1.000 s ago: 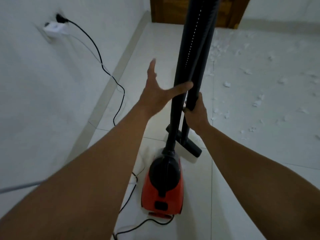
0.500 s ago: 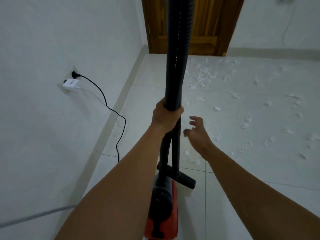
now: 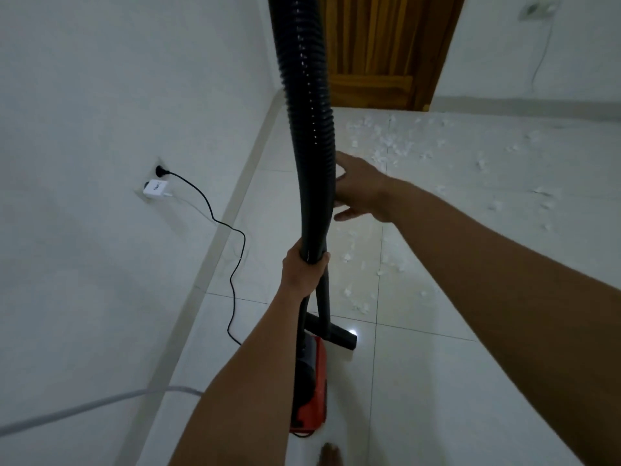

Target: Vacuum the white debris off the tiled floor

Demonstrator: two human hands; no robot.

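Toes (image 3: 331, 456) blur at the bottom edge. Just ahead on the floor (image 3: 430, 381) stands the red vacuum (image 3: 316, 398), its left side hidden by the left forearm. The nozzle (image 3: 337, 333) sits just beyond it. The left hand (image 3: 301, 275) grips the black hose (image 3: 307, 129), fingers curled round it; the hose top runs out of frame. Higher up, the right hand (image 3: 361, 190) is spread, fingers straight, tips hidden behind the hose. White debris (image 3: 383, 153) litters the tiles farther on, toward the door (image 3: 379, 45).
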